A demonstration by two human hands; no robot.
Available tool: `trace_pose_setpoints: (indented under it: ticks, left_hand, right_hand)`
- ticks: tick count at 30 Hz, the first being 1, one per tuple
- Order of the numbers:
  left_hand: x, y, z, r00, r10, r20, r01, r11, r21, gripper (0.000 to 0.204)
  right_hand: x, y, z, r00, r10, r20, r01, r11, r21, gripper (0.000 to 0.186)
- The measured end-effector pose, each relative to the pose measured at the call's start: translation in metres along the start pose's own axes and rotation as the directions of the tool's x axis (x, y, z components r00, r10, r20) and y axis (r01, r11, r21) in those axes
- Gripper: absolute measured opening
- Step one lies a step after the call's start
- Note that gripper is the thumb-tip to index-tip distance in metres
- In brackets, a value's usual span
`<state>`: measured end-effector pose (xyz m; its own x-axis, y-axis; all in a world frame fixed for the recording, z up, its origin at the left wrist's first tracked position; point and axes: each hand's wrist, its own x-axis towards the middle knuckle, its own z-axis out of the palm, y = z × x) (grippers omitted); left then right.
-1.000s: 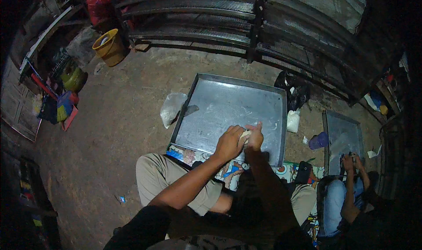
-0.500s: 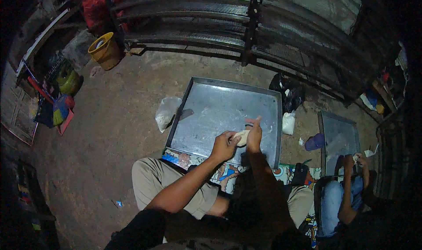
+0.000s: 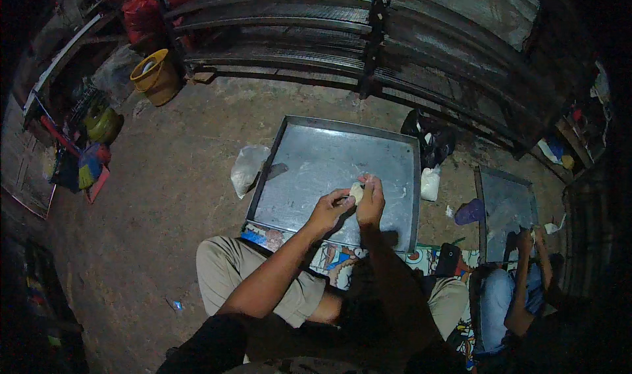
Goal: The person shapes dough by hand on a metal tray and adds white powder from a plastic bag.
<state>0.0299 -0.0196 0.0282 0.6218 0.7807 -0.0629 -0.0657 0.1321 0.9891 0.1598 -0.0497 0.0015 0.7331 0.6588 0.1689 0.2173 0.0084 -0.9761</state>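
Observation:
Above a large shallow metal tray (image 3: 313,153), my two hands hold a small pale piece of dough (image 3: 356,192) between them. My left hand (image 3: 326,211) pinches its near left side with thumb and fingers. On the other side, my right hand (image 3: 370,204) has its fingers curled round the dough and partly hides it. White smears, apparently flour, mark the tray's surface. A small dark grey flat piece (image 3: 278,171) lies at the tray's left side.
Clear bags of white powder (image 3: 248,169) (image 3: 430,184) flank the tray, with a black plastic bag (image 3: 436,140) behind. A phone (image 3: 449,260) lies beside my knee. At right, a co-worker's hands (image 3: 532,237) work over another tray (image 3: 508,199). Metal racks (image 3: 276,42) and a yellow bucket (image 3: 157,79) stand beyond.
My right hand's outstretched fingers have curled in round the dough. The dough now looks smaller and more upright. Both hands have shifted slightly left and away from me.

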Motion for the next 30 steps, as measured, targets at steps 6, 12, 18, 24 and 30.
trace_pose_setpoints:
  ticks: [6,12,18,24,30]
  left_hand:
    - [0.001,0.003,0.000,0.991,-0.129,0.033,0.133,0.984,-0.116,0.037]
    - [-0.009,0.007,0.007,0.955,-0.248,-0.163,0.241,0.968,-0.066,0.032]
    - [-0.001,0.006,0.006,0.997,0.066,-0.045,-0.061,0.992,0.108,0.057]
    - [-0.003,0.017,0.001,0.978,0.210,-0.003,-0.201,0.940,0.276,0.048]
    - [-0.005,0.021,0.006,0.977,0.172,-0.122,-0.120,0.930,0.348,0.035]
  right_hand:
    - [0.015,0.015,-0.006,0.975,0.167,0.145,-0.173,0.985,0.027,0.040]
    - [0.017,0.018,-0.010,0.989,0.150,-0.005,-0.148,0.973,-0.179,0.045]
    - [0.010,0.013,-0.006,0.964,0.082,0.254,-0.153,0.949,0.275,0.028]
    - [0.013,-0.014,-0.012,0.953,0.038,0.302,-0.062,0.996,0.068,0.025]
    - [0.012,-0.010,-0.016,0.956,0.071,0.285,-0.063,0.997,-0.038,0.034]
